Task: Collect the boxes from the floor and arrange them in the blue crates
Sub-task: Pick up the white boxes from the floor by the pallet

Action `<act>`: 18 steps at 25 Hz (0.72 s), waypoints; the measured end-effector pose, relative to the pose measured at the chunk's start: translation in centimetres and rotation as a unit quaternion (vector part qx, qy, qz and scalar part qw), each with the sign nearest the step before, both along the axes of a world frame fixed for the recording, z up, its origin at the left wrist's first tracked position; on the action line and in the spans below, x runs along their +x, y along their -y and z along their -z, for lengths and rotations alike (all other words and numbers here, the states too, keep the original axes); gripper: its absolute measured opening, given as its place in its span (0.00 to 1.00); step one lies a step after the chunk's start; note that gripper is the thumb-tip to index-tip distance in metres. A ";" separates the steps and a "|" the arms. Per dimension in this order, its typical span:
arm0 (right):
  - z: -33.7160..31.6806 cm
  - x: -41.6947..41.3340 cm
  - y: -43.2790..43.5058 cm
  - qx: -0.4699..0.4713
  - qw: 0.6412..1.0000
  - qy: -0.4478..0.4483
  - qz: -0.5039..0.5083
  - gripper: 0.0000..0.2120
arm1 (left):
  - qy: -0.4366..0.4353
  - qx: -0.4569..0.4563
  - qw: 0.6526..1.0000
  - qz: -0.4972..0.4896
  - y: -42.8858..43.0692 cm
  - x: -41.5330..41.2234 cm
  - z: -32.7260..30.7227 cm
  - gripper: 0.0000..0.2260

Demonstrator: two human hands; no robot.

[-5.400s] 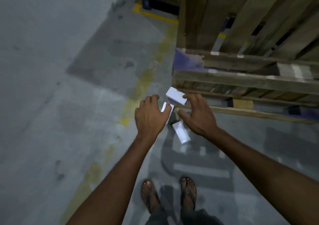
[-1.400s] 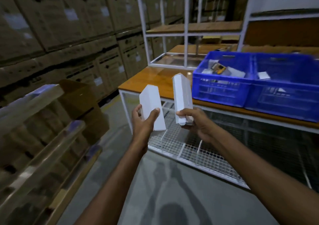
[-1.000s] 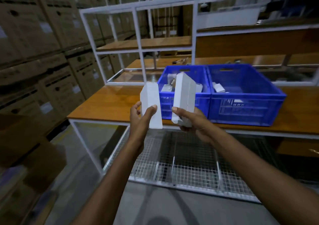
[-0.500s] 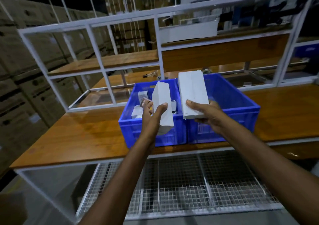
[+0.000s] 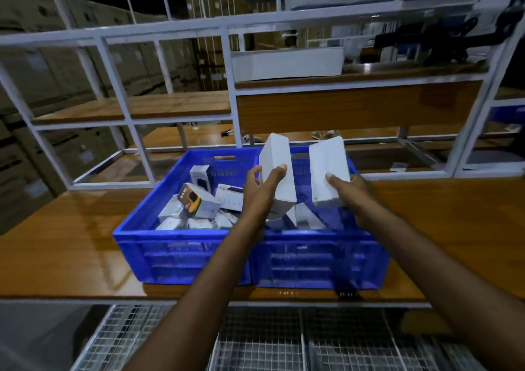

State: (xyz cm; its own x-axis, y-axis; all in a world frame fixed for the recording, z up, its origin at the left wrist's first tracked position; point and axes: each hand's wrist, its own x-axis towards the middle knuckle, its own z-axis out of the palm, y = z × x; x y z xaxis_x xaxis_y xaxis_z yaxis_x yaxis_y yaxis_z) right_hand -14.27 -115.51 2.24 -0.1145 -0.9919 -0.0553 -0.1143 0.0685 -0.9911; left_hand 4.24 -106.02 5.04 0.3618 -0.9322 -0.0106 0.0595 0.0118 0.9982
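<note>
Far left, a bare stretch of wooden bench (image 5: 71,223) under a white metal frame. Next, the left blue crate (image 5: 181,254), already part-filled with a loose jumble of small boxes, among them a yellow-and-black printed box (image 5: 196,200) lying tilted on the heap. Over the seam between the crates, the left hand (image 5: 260,191), closed around the lower half of a white box (image 5: 277,171) held upright, thumb across the front face, fingers wrapped behind. Just beside it, the right hand (image 5: 345,190), closed likewise on a second white box (image 5: 328,171), thumb on the front, the box leaning slightly and poised above the right blue crate (image 5: 318,259). Inside that crate only a few pale boxes visible, possibly more hidden behind the arms. Judged as well along for this load: two boxes carried up and hovering over the crates, neither yet set down. Still to do: lowering both in and arranging them neatly; whether more remain on the floor cannot be told from here.
</note>
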 end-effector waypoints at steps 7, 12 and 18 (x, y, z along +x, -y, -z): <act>2.1 -1.7 4.3 0.040 0.991 -0.125 -0.025 0.32 | 0.075 0.063 0.995 -0.032 4.8 -3.7 1.7 0.39; 2.2 -1.9 4.7 0.011 0.991 -0.128 -0.031 0.30 | 0.123 0.071 0.987 -0.071 5.6 -3.5 2.8 0.31; 0.4 -0.3 2.8 -0.069 0.988 -0.099 -0.093 0.15 | 0.132 0.014 0.982 -0.133 3.7 -0.7 2.4 0.21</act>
